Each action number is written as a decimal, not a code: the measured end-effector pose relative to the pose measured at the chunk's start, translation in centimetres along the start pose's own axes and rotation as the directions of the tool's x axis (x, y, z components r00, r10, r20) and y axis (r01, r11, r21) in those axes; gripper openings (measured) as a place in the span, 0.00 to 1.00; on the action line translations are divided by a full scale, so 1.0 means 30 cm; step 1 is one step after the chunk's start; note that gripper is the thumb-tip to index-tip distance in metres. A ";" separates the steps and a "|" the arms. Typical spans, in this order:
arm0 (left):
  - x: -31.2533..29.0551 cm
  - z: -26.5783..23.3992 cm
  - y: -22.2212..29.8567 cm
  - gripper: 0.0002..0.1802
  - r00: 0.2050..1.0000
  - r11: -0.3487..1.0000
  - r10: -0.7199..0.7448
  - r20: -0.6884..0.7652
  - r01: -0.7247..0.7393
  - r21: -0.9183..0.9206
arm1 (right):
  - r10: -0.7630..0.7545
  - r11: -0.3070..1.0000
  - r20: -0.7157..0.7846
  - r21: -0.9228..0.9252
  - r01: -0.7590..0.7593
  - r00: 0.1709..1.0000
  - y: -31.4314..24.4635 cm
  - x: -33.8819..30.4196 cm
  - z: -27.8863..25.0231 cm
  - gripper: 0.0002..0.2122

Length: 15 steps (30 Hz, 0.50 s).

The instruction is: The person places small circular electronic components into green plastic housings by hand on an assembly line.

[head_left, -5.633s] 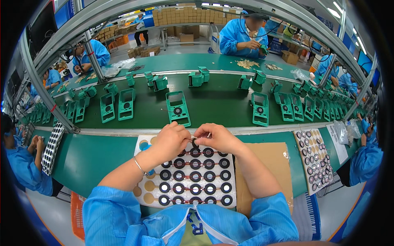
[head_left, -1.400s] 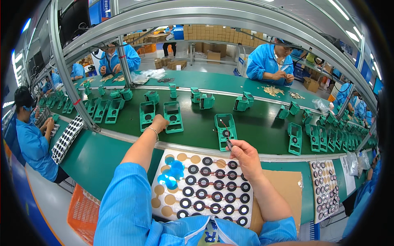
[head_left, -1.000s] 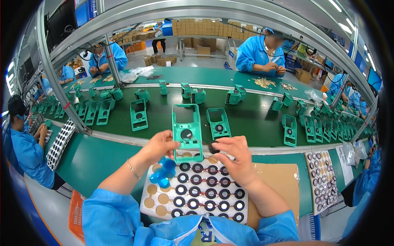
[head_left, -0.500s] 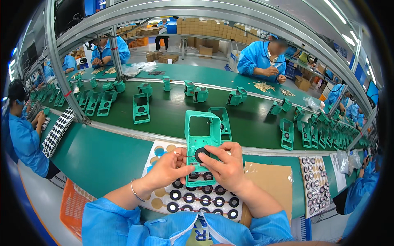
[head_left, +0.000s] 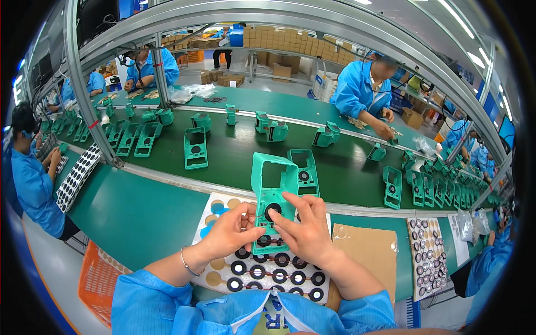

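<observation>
Housing, L hand at edge, R hand on blk disc inside

Left of the left hand we've got a big stretch of green worktop, and just past it a metal rail edging a darker green strip. Beyond that there's another green bench. Way ahead of the right hand, far back, we can see a shelf packed with small cardboard boxes. A hefty metal beam arches overhead, and tube lights glow up to the right hand's far right. Down left of the left hand we spot an orange plastic crate, with grey floor outside it, bordered orange and blue.
</observation>
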<state>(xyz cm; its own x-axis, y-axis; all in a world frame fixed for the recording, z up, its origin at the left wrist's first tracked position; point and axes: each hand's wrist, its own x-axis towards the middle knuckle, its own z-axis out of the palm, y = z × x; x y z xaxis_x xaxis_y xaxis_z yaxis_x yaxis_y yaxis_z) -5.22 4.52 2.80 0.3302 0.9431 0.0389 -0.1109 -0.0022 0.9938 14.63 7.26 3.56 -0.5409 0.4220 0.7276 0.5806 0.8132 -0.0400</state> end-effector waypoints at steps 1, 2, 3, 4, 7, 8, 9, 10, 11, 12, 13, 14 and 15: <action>-0.004 0.000 0.006 0.14 1.000 1.000 -0.001 0.003 0.001 0.002 | -0.001 0.998 -0.063 0.059 0.005 0.998 0.007 0.002 0.003 0.17; -0.013 0.002 0.019 0.15 1.000 1.000 0.011 0.016 -0.012 0.024 | 0.001 0.993 -0.127 0.117 0.014 0.992 0.013 0.002 0.006 0.17; -0.018 0.004 0.026 0.16 0.999 0.999 0.024 0.029 -0.025 0.046 | 0.004 0.993 -0.128 0.115 0.011 0.992 0.017 -0.003 0.008 0.17; -0.021 0.004 0.025 0.16 0.999 0.999 0.023 0.033 -0.025 0.047 | 0.156 0.965 -0.234 0.245 -0.097 0.960 0.021 -0.010 0.010 0.17; -0.031 0.015 0.021 0.17 0.996 0.988 0.094 0.000 -0.094 0.123 | 0.498 0.664 -0.100 0.682 -0.305 0.861 0.042 -0.018 0.030 0.16; -0.034 0.023 0.025 0.17 0.992 0.974 0.128 0.009 -0.128 0.185 | 0.576 0.311 0.166 0.861 -0.402 0.800 0.047 -0.017 0.034 0.16; -0.036 0.027 0.028 0.18 0.986 0.955 0.164 0.018 -0.163 0.247 | 0.520 -0.023 0.411 0.883 -0.469 0.748 0.031 -0.006 0.026 0.16; -0.038 0.030 0.021 0.18 0.986 0.955 0.163 0.025 -0.164 0.249 | 0.525 -0.022 0.407 0.885 -0.465 0.747 0.019 -0.001 0.027 0.16; -0.040 0.035 0.007 0.19 0.984 0.941 0.178 0.026 -0.178 0.288 | 0.468 -0.116 0.504 0.850 -0.514 0.726 0.009 0.002 0.028 0.16; -0.044 0.038 -0.009 0.19 0.981 0.926 0.194 0.025 -0.191 0.326 | 0.397 -0.206 0.593 0.801 -0.562 0.700 0.003 0.001 0.028 0.15; -0.048 0.038 -0.020 0.20 0.975 0.888 0.221 0.023 -0.211 0.407 | 0.362 -0.230 0.582 0.813 -0.535 0.728 0.005 -0.004 0.032 0.16; -0.052 0.040 -0.018 0.20 0.975 0.888 0.218 0.026 -0.210 0.409 | 0.365 -0.232 0.580 0.814 -0.532 0.728 0.006 -0.006 0.032 0.16; -0.054 0.046 -0.009 0.20 0.975 0.845 0.221 0.032 -0.208 0.492 | 0.354 -0.204 0.573 0.819 -0.537 0.739 0.010 -0.007 0.032 0.15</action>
<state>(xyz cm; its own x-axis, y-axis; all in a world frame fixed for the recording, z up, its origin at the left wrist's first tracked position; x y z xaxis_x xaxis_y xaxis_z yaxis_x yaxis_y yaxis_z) -4.43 2.53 2.62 0.3277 0.9080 0.2612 0.2992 -0.3619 0.8829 14.35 7.80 2.73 -0.5430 0.8294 0.1311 -0.3259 -0.0643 -0.9432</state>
